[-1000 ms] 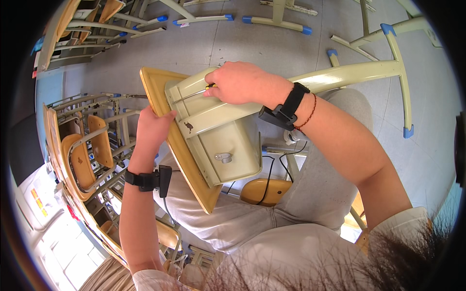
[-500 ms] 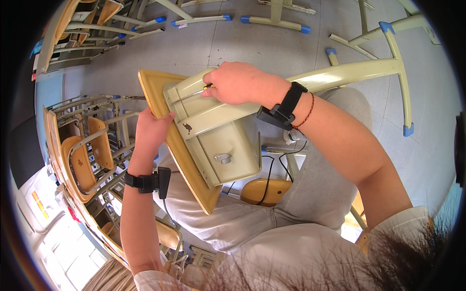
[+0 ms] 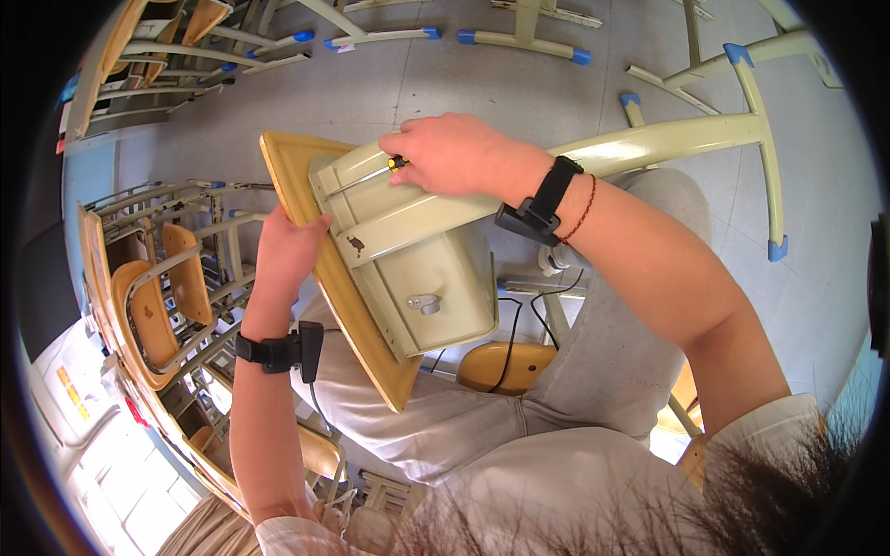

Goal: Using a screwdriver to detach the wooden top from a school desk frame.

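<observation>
An upturned desk with a wooden top (image 3: 369, 347), a cream metal compartment (image 3: 450, 278) and a metal leg (image 3: 663, 139) lies tilted across my lap. My right hand (image 3: 450, 151) is closed on the yellow-and-black handle of a screwdriver (image 3: 369, 174). Its shaft points down-left to the metal frame beside the board; the tip's exact contact is too small to tell. My left hand (image 3: 289, 243) grips the board's left edge, thumb over the rim and other fingers largely hidden. A small silver fitting (image 3: 425, 303) sits on the compartment.
Several stacked wooden chairs and desks (image 3: 185, 273) stand along the left. Desk feet with blue caps (image 3: 579, 54) rest on the grey floor (image 3: 445, 91). A wooden seat (image 3: 501, 366) and black cables (image 3: 510, 343) show below the desk, near my legs (image 3: 603, 371).
The desk and both my hands have shifted slightly left, the right hand also a little upward with the screwdriver. Both grips look the same.
</observation>
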Tool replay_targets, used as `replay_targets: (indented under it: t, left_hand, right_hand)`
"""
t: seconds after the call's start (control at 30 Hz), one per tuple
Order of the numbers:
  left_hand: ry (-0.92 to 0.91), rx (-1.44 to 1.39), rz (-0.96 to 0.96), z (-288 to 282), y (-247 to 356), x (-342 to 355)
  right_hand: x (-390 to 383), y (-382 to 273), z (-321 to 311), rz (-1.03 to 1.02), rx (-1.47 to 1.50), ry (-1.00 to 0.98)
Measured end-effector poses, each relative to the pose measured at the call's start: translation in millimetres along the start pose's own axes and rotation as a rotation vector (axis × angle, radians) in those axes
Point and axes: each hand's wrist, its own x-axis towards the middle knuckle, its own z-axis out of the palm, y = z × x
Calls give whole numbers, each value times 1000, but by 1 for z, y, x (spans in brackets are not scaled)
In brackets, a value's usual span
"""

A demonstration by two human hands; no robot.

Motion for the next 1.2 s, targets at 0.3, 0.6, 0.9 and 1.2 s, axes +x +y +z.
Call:
replay_targets:
  t: [0.3, 0.6, 0.9, 1.2]
  left_hand:
    - [0, -2, 6, 1, -1, 0]
    - [-116, -138, -16, -4, -2, 1]
    - [-446, -526, -27, -20, -14, 1]
    - [-428, -554, -1, -17, -25, 2]
  right_hand:
    - [10, -9, -23, 84, 72, -277]
    - [13, -3, -24, -214, -303, -137]
    - [29, -12, -43, 39, 120, -488]
    - [30, 6, -29, -202, -114, -311]
